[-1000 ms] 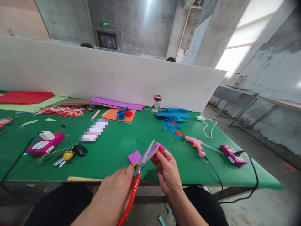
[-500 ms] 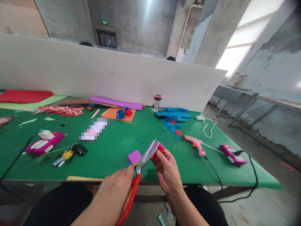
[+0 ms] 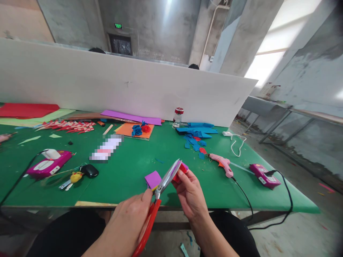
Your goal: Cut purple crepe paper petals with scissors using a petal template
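My left hand (image 3: 132,210) is closed around a pair of scissors (image 3: 149,225) with red handles and silver blades; part of the grip is hidden under the hand. The blades point up and to the right, nearly together. Their tips lie against folded red and purple paper (image 3: 181,171), which my right hand (image 3: 192,192) pinches between thumb and fingers. Just beyond my left hand is a purple piece of paper (image 3: 153,179); whether the hand touches it I cannot tell.
A pink glue gun (image 3: 221,163) lies to the right beside blue paper scraps (image 3: 195,142), its cord trailing past a purple power strip (image 3: 265,176). Keys (image 3: 89,170) and another power strip (image 3: 50,164) lie left. A jar (image 3: 178,117) stands before the white board (image 3: 150,85).
The scissor blades have closed from a narrow gap over the paper. Both hands stay in nearly the same place, and the whole view has shifted very slightly.
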Motion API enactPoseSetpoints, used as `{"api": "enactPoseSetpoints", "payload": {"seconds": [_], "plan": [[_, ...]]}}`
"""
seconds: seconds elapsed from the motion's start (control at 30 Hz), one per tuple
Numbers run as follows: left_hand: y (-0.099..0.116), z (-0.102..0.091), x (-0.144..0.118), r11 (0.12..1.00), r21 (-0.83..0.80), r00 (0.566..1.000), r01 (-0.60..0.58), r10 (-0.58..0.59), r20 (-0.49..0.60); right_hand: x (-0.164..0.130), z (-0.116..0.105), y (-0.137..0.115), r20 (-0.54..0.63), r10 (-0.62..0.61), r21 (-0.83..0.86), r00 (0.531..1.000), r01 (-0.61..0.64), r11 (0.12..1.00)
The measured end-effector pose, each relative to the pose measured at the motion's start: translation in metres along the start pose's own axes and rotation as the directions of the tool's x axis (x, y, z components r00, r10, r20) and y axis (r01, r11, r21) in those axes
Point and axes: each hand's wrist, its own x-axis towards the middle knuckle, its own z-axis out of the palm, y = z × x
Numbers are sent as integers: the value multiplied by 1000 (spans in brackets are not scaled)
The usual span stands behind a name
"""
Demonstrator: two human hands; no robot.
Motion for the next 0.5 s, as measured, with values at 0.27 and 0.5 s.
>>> {"api": "enactPoseSetpoints", "payload": {"seconds": [0.27,0.5], "plan": [[-3,5,0,1000,10,1000,13,-13,-20,1,-1,-1,3,2,-6,1000,-1,1000],[-10,12,-4,996,-79,998,-36,32,-47,2,-2,-1,3,19,-22,1000,-19,1000]]}}
